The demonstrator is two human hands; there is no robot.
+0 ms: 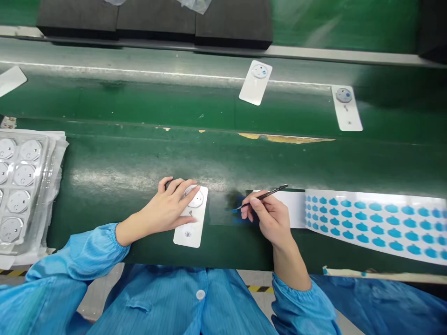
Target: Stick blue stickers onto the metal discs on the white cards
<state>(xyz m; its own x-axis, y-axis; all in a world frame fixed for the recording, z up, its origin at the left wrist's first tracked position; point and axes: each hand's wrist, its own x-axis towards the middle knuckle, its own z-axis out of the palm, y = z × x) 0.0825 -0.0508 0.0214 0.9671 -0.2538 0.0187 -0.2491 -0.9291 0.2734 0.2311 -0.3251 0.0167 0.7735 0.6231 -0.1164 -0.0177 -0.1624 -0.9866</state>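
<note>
My left hand (165,207) rests with its fingers apart on a white card (191,232) that carries a round disc (194,197) near its top. The thumb lies across the card's middle and the fingertips touch the disc's upper edge. Pinched in my right hand (267,214) are dark tweezers (270,192). Their tip points left and meets a small blue piece (233,211) over a clear film (220,214). Right of this hand, a white strip with rows of blue stickers (377,218) runs to the frame's edge.
A clear tray (31,186) of round discs stands at the left. Two white cards with discs (256,88) (350,114) lie on the green ledge beyond, and part of another white card (12,80) shows at far left. Black foam blocks (157,21) line the back.
</note>
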